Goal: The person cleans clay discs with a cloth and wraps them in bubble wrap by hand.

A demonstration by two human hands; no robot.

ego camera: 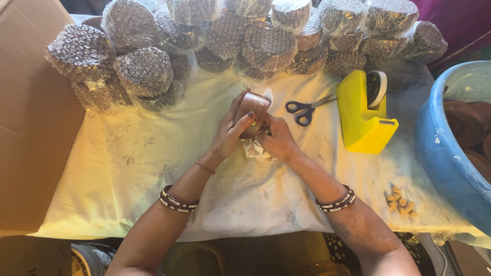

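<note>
Lower half of the brown cup [252, 113] hidden behind the fingers [240, 125] of the left hand [229, 137] and the right hand [277, 140]. Blue tub [441, 153] and cardboard box [30, 117] cut off by the picture's edges, topmost bubble-wrapped bundles [266, 43] too. Small tan pieces [400, 199] near the bench edge too small to identify.

One pair of scissors [305, 109], one yellow tape dispenser [364, 115], one blue tub [440, 153], one cardboard box [30, 112].

L hand [231, 132] & R hand [276, 139] both grip brown wooden cup [251, 111], white cloth [254, 148] under R fingers. Scissors [306, 109], yellow tape dispenser [364, 113] just right of fingers; bubble-wrapped bundles [144, 69] beyond fingertips.
</note>
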